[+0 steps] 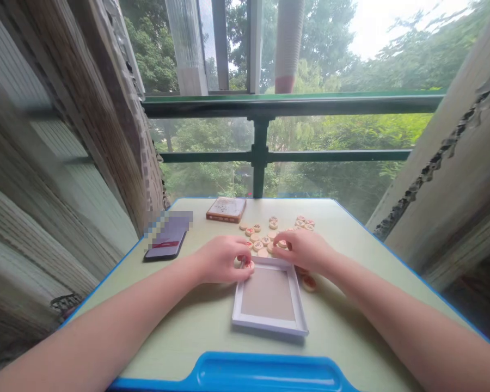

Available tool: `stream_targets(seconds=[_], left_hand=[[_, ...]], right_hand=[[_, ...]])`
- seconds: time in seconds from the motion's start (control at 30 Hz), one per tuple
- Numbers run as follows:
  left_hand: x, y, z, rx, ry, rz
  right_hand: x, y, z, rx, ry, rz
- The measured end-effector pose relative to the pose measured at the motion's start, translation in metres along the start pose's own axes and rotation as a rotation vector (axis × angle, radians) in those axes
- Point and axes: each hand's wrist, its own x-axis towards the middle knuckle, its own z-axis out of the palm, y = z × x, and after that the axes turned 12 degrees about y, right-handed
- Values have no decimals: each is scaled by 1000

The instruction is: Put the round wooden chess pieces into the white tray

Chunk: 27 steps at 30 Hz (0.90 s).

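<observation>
My left hand is closed around a round wooden Chinese chess piece with red marking, above the left far corner of a shallow white box lid. Part of another piece seems to show between its fingers. My right hand reaches over the spread of pieces beyond the lid, fingers curled, thumb and fingertips at a pale piece. Loose pieces with red or dark characters, such as one red-marked piece, lie around both hands. The lid's inside shows a bare grey-brown bottom.
A brown-edged box with a printed top lies at the far side of the pale table. To the left is a phone. A blue tray edge runs along the front. Curtains flank the window, with a green railing behind.
</observation>
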Motion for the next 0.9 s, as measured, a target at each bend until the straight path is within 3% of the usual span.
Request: stream_targets(seconds=[0.2, 0.6, 0.9], left_hand=[[0, -1, 1, -9, 7, 29], [0, 2, -3, 16, 6, 20], [0, -2, 2, 15, 4, 15]], right_hand=[[4, 2, 2, -35, -13, 59], [1, 1, -1, -45, 4, -134], [-1, -1, 2, 80, 48, -50]])
